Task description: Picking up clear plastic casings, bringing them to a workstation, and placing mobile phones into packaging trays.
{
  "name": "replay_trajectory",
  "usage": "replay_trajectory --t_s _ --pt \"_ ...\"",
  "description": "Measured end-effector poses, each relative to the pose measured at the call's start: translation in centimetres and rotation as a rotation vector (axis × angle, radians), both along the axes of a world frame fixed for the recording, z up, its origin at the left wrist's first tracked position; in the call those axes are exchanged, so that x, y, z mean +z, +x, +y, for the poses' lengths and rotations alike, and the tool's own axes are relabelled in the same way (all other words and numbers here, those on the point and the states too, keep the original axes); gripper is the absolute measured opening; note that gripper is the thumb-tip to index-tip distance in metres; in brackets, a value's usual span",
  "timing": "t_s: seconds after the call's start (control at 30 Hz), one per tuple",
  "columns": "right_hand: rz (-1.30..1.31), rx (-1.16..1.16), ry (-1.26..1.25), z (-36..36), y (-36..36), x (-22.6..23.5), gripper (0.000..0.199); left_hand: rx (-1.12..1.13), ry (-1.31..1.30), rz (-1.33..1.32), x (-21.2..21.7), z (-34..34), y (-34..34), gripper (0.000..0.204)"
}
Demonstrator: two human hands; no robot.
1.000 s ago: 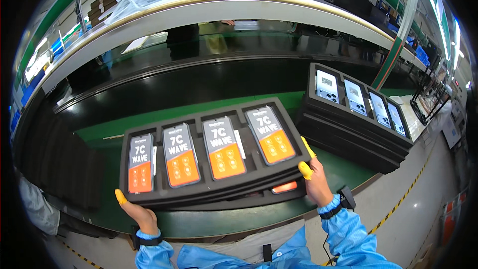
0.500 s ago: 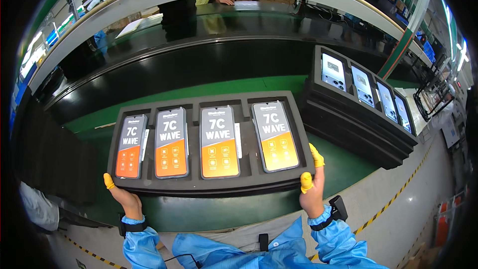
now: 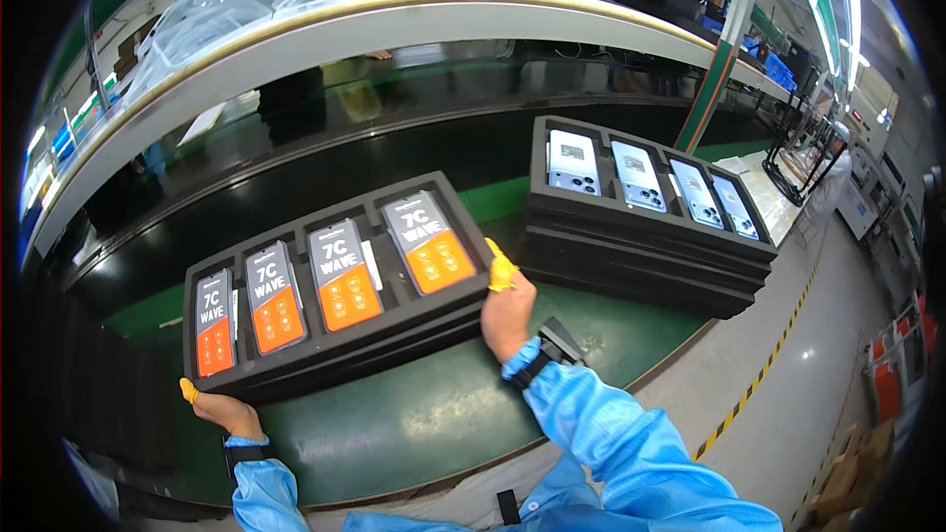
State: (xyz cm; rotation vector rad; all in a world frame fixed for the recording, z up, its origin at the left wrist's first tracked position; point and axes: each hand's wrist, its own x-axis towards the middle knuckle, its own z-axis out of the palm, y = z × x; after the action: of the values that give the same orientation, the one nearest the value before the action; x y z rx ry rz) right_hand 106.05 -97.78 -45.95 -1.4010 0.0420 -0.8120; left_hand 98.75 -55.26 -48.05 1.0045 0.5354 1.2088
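A black foam tray [image 3: 340,343] lies tilted across the green bench, its right end farther from me. In its slots are four-sided recesses with several phones, their screens under grey-and-orange printed films; one is the rightmost phone [image 3: 429,241]. My left hand [image 3: 229,414] grips the tray's near left corner, thumb on the edge and its other fingers mostly hidden. My right hand [image 3: 508,313] holds the tray's right end near the front corner. Yellow finger cots cover the visible fingertips. More foam seems layered beneath the tray's front edge.
To the right stands a stack of black foam trays [image 3: 641,261], with several light-blue phones [image 3: 639,175] face down on top. A dark conveyor [image 3: 414,148] runs behind, under a shelf [image 3: 394,20] holding clear plastic [image 3: 227,15]. A green post [image 3: 714,89] rises behind the stack.
My view has turned right and tilted, so tray and stack sit farther left in the picture. Both hands stay on the tray; the right hand now wraps its right end more closely.
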Motion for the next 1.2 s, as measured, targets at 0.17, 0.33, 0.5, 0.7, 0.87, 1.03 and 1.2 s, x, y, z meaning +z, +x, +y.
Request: replay_trajectory --t_s 0.17,0.33,0.5,0.7,0.87,1.03,1.2 --pt "-0.001 -0.173 -0.125 1.5 4.2 -0.3 0.027 0.047 0.024 0.07 0.6 0.4 3.5 0.053" --pt "0.291 0.117 -0.161 -0.9 0.9 2.4 0.034 -0.134 0.04 0.047 0.1 1.0 2.4 0.051" --pt "-0.243 -0.468 -0.916 -13.6 -6.2 8.4 0.048 -0.058 0.249 0.15 2.7 0.5 -1.3 0.04" --pt "0.126 -0.519 -1.262 -24.4 -5.5 10.6 0.047 -0.054 0.88 0.137 10.7 -2.8 -3.9 0.027" --pt "0.148 -0.386 -1.184 -26.6 -6.2 11.7 0.039 -0.148 1.086 0.093 18.1 -8.7 2.0 0.021" --pt "0.087 -0.382 -1.143 -26.7 -7.7 12.6 0.038 -0.339 0.968 -0.031 25.1 -8.1 6.3 0.021" --pt "0.007 -0.081 -1.171 -21.8 -14.9 15.7 0.034 -0.398 0.64 0.081 29.6 -7.6 8.0 0.028"
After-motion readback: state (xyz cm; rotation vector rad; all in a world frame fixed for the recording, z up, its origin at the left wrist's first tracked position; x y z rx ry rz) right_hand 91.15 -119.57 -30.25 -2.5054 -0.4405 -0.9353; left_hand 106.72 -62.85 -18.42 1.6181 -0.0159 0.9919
